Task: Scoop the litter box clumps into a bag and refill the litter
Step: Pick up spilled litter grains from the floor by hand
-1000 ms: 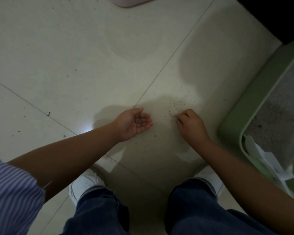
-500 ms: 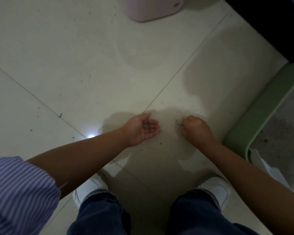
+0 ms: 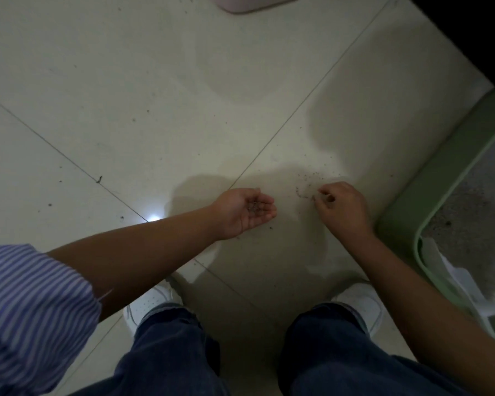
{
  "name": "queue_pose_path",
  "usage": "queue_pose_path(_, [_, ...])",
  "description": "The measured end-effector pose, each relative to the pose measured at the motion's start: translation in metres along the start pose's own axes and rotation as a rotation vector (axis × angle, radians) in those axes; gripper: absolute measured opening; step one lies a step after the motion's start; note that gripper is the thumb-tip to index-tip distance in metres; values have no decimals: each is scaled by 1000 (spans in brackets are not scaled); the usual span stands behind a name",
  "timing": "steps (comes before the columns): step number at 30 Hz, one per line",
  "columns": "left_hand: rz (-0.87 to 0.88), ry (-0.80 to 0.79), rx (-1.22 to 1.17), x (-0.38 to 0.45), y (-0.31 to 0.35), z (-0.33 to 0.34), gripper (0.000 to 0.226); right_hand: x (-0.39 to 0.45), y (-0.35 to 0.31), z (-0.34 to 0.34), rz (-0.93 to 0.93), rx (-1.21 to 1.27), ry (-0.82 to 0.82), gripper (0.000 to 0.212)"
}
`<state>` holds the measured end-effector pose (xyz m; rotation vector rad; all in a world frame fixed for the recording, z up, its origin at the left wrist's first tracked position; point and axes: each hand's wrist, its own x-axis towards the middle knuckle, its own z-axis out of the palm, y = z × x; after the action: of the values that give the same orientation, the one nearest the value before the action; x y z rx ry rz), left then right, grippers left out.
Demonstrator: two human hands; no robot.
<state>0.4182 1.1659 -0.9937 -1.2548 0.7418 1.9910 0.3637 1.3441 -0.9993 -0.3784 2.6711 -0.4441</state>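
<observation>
Scattered grey litter grains [image 3: 312,182] lie just ahead of the pinching right hand [image 3: 340,208], nearer it than the cupped, grain-holding left hand [image 3: 245,210]; green plastic litter box [image 3: 429,201] sits rightward.

No legible text anywhere.

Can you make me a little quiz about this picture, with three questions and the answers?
1. True or false: the left hand is cupped palm up with litter grains in it.
2. What is the right hand doing? A) pinching at spilled grains on the floor B) holding a scoop C) resting on a knee
3. What colour is the litter box?

Key: 1 true; 2 A; 3 green.
</observation>
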Motion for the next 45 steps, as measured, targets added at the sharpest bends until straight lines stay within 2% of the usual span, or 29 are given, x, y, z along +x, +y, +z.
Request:
queue_pose_path(3, [13,10,-13,0,1,-3,39,-1,7,8,121,-111,-136,15])
queue_pose_path(9, [16,41,-4,0,1,-7,40,3,-7,21,135,-154,-169,27])
queue_pose_path(13, [13,48,-8,-1,2,-8,39,13,-15,23,89,-69,-163,26])
queue_pose_path(15, [14,54,-15,0,3,-8,39,14,-16,21,73,-28,-101,22])
queue_pose_path(19, [23,61,-23,0,6,-7,39,13,-16,23,-87,-40,113,8])
queue_pose_path(22, [24,64,-23,-1,6,-7,40,11,-13,33,-258,-141,74,26])
queue_pose_path(24, [28,68,-25,-1,6,-6,40,9,-8,33,-307,-196,35,30])
queue_pose_path(32, [28,59,-20,1,6,-7,40,-10,17,29,-267,-169,3,33])
queue_pose_path(36, [21,51,-5,2,5,-6,40,-12,18,32,-190,-141,-26,32])
queue_pose_path(40, [17,53,-8,2,5,-5,39,-1,12,29,-194,-214,-88,11])
queue_pose_path(42, [15,56,-13,1,5,-4,39,4,8,25,-189,-234,-176,33])
queue_pose_path(45, [21,64,-10,2,4,-3,39,5,3,22,-252,-302,-130,42])
